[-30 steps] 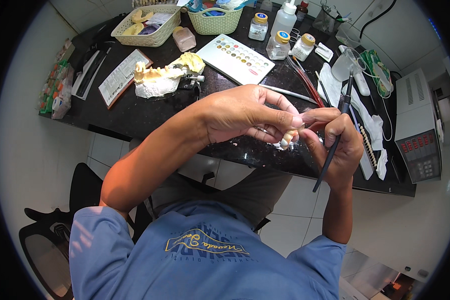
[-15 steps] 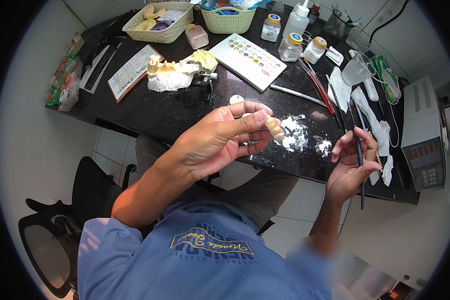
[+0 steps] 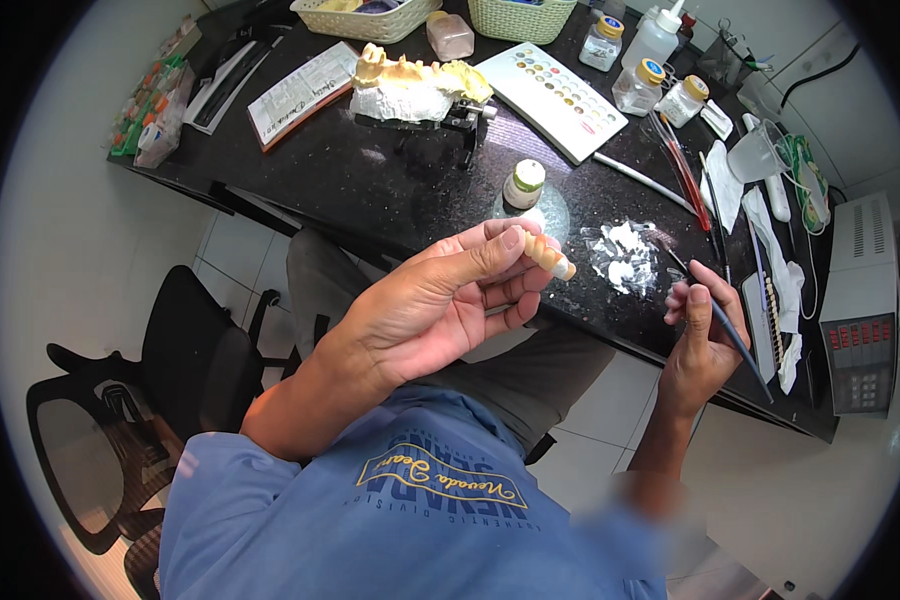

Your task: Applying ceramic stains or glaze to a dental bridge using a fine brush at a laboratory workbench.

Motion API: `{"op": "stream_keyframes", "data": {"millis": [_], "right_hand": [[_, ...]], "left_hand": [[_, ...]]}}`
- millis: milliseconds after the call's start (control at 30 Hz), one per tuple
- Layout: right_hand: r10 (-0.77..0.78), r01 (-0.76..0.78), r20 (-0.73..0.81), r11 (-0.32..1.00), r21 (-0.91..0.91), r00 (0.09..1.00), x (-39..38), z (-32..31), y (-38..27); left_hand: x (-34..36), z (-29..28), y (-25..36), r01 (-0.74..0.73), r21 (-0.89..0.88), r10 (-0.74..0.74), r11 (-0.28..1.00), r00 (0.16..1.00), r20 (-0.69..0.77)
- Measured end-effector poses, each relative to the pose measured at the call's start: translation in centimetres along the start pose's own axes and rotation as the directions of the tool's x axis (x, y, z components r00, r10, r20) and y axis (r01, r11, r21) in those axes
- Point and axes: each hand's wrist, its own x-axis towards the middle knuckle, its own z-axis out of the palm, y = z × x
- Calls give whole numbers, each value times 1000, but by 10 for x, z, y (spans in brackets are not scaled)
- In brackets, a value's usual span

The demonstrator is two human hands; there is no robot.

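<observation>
My left hand pinches a small dental bridge of tooth-coloured crowns between thumb and fingertips. My right hand grips a slim dark brush, its tip angled up-left toward a messy white patch of material on the black worktop. Just beyond my left hand is a small jar with a pale green-rimmed top, on a roundish translucent piece. A dental cast on a white base sits farther back, mounted on a dark metal holder.
At the back are baskets, bottles, jars and a shade palette. Tools, a clear cup and tissues crowd the right side, beside a grey machine. An office chair stands at lower left.
My hands have separated. The right moved off the bridge to the right, its brush now angled toward the white patch. The left still holds the bridge. The view shifted, revealing the small jar.
</observation>
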Motion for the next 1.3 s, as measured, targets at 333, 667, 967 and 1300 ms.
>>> {"op": "stream_keyframes", "data": {"millis": [333, 667, 967, 1300], "right_hand": [[52, -63, 176, 997, 55, 983, -7, 6, 1], [26, -40, 354, 999, 32, 935, -16, 10, 4], [-28, 46, 372, 998, -39, 928, -18, 40, 4], [10, 15, 374, 998, -63, 927, -17, 47, 7]], "left_hand": [[-18, -16, -27, 3, -142, -17, 990, 995, -95], [-13, -51, -49, -113, -174, 73, 978, 973, -217], [-8, -67, -56, -131, -320, 87, 938, 985, -148], [-9, -67, -56, -118, -363, 66, 924, 986, -152]]}}
